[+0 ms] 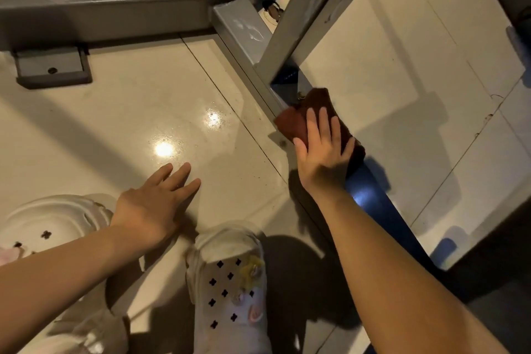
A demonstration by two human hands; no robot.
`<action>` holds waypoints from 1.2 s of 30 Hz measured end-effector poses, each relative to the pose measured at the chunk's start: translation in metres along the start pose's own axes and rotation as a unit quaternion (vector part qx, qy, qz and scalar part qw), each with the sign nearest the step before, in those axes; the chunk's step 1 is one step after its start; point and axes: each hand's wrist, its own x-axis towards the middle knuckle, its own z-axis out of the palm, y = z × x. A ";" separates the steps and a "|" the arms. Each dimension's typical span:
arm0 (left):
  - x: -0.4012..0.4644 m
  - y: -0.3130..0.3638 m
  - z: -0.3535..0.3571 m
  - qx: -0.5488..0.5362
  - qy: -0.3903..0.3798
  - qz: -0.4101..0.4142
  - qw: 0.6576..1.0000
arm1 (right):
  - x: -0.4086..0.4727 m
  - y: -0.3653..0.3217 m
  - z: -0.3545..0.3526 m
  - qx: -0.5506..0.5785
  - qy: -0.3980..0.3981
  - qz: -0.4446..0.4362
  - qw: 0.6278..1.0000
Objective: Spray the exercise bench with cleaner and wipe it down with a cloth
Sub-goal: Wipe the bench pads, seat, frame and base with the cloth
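Low at floor level, right of centre: right hand [321, 149] lies flat, fingers straight and spread, pressing a dark red cloth [296, 126] onto the base rail [244, 34] of the exercise bench. Nothing curled or pinched; the cloth is pinned under the palm, not gripped. Cloth drapes over the rail just below the bolted joint where the sloping grey upright [304, 6] meets it.

Rail's long axis runs on a diagonal, from the grey welded junction at upper centre down to the blue painted stretch [370, 195] under the right forearm. Hand and cloth sit about midway, so unwiped metal lies both ways; whitish smears, likely cleaner, show on the grey part further up. My reading: the next stroke wants to follow that diagonal, away from the body toward the smears.

Left hand [155, 207] relaxed, fingers loosely straight, holds nothing, over the tiled floor [143, 100] near a pale clog [230, 282], well apart from the rail. Right hand is plainly the nearer. No spray bottle visible
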 end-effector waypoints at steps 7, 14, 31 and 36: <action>0.001 -0.001 -0.001 -0.002 0.004 0.019 1.000 | -0.100 0.083 0.013 0.003 0.000 0.036 0.999; 0.005 -0.008 0.007 -0.106 0.164 -0.036 0.980 | -0.040 0.018 0.011 0.030 0.043 0.041 0.998; 0.009 -0.008 0.013 -0.132 0.317 0.077 0.936 | -0.147 0.117 0.009 -0.019 0.001 0.094 0.995; 0.013 -0.016 0.024 -0.090 0.191 -0.026 0.977 | -0.130 0.097 0.009 0.006 -0.014 0.111 0.994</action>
